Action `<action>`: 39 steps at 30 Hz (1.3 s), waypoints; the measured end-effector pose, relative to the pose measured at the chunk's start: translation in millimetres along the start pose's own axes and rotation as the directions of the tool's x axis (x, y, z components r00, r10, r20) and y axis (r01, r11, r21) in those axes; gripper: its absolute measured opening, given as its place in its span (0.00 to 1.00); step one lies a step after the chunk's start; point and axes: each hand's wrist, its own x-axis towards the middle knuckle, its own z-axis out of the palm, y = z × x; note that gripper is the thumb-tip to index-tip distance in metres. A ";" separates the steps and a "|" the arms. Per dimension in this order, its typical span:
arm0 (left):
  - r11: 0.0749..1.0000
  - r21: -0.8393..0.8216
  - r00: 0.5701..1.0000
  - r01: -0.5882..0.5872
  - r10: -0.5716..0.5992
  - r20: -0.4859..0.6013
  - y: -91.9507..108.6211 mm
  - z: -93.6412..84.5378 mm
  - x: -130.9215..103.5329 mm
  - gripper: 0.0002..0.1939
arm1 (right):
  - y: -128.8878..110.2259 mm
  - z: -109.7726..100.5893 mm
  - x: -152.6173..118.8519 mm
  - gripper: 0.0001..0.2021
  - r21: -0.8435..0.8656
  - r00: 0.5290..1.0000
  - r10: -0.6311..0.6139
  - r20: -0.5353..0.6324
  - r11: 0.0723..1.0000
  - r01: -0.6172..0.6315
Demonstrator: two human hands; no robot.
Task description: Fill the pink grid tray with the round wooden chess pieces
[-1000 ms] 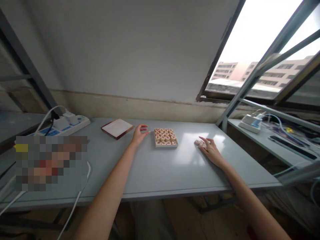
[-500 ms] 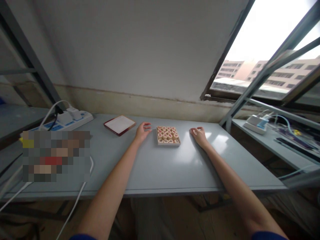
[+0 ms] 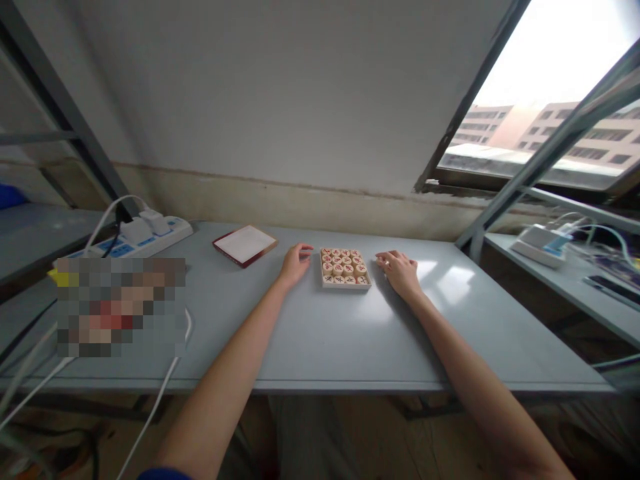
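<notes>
Between my hands, a shallow pale box stands on the grey table. Round wooden Chinese chess pieces fill it in rows, most with red characters and the front row with darker ones. To its left, my left hand rests on the table with fingers apart, holding nothing and a small gap from the box. My right hand lies to the box's right, fingers loosely bent and reaching toward it, also with nothing in it. A flat lid, white with dark red edges, lies farther left.
A white power strip with plugs and cables sits at the back left, beside a blurred-out patch. A white cable hangs over the front edge. Another power strip is on the right-hand table; a metal post stands between the tables.
My right hand has moved left, closer to the box of pieces, and its fingers have stretched out more. The whole view has turned slightly left, shifting everything to the right.
</notes>
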 end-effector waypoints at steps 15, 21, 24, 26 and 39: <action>0.996 0.076 0.998 -0.056 0.056 0.014 1.6 2.2 -1.8 0.13 | -87.6 -5.3 -21.1 0.11 0.464 0.859 -0.512 -0.014 0.757 0.459; 0.995 0.086 0.999 -0.047 0.045 0.024 2.3 2.4 -3.1 0.15 | -92.3 -8.0 -25.8 0.11 0.482 0.824 -0.567 -0.003 0.721 0.498; 0.997 0.048 0.997 -0.062 0.060 0.043 0.9 4.0 -3.0 0.19 | -91.9 -13.6 -23.0 0.11 0.404 0.824 -0.566 0.016 0.758 0.512; 0.997 0.041 0.995 -0.069 0.066 0.069 2.1 5.4 -3.2 0.21 | -81.5 -17.3 -16.9 0.12 0.253 0.861 -0.509 0.008 0.834 0.490; 1.000 0.000 0.988 0.001 -0.001 0.157 5.8 9.8 -1.9 0.26 | 36.0 -4.2 2.8 0.18 -0.160 0.975 0.166 0.150 0.977 -0.142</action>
